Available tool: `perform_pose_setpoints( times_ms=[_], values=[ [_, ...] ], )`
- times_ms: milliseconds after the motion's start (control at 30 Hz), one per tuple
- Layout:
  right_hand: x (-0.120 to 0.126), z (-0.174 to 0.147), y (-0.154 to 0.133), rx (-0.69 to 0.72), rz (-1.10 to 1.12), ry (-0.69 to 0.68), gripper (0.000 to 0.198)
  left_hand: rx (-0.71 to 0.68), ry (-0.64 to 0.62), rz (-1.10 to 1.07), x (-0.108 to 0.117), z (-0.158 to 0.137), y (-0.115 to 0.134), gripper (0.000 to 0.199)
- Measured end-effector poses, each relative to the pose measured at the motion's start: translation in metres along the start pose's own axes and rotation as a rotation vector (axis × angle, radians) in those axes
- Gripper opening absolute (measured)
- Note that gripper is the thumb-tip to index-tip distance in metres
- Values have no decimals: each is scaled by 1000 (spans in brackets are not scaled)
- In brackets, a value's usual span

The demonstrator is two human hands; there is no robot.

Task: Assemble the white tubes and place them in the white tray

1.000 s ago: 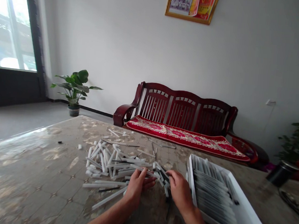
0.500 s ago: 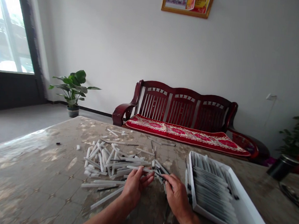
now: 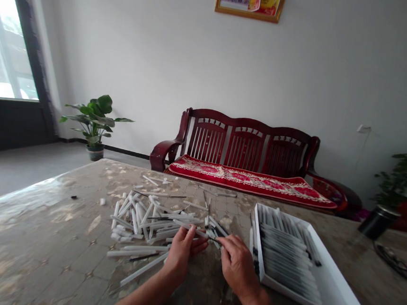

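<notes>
Between the thumb and fingers of my left hand [image 3: 180, 252] is a slim white tube [image 3: 201, 234], pointing right. My right hand [image 3: 238, 264] pinches a thin black stick [image 3: 215, 240], whose left end meets the tube's right end; whether it sits inside the tube I cannot tell. A loose pile of white tubes [image 3: 140, 218] lies beyond and left of my left hand, with some dark sticks among them. To the right of my right hand stands a shallow white box [image 3: 342, 297] holding rows of translucent tubes with dark parts.
The patterned table [image 3: 56, 244] carries small white bits and a dark scrap [image 3: 74, 197] at left. A black cylinder [image 3: 379, 222] and a cable [image 3: 391, 261] lie at the far right. Behind the table stand a wooden bench [image 3: 243, 146] and a potted plant [image 3: 97, 119].
My right hand has come nearer to my left, and less of the black stick shows between the tube and my right fingers. The whole view has shifted slightly.
</notes>
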State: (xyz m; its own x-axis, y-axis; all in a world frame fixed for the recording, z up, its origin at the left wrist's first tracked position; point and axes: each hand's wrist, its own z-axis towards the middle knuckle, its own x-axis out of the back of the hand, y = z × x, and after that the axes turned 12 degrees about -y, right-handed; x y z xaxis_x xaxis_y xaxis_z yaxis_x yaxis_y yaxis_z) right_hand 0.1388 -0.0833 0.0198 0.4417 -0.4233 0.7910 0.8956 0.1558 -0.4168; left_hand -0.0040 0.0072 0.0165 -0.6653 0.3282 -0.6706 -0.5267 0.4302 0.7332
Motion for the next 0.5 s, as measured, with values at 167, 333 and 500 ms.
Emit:
perform_pose_setpoints(
  times_ms=[167, 333, 500],
  values=[
    [6, 1, -6, -17, -13, 40, 43, 0, -26, 62, 3, -1, -2, 37],
    [5, 0, -6, -46, -136, -31, 47, -82, -67, 151, 3, -1, -2, 47],
    [-2, -1, -8, -26, -12, -15, 54, -3, -119, 132, -2, -8, -7, 47]
  ],
)
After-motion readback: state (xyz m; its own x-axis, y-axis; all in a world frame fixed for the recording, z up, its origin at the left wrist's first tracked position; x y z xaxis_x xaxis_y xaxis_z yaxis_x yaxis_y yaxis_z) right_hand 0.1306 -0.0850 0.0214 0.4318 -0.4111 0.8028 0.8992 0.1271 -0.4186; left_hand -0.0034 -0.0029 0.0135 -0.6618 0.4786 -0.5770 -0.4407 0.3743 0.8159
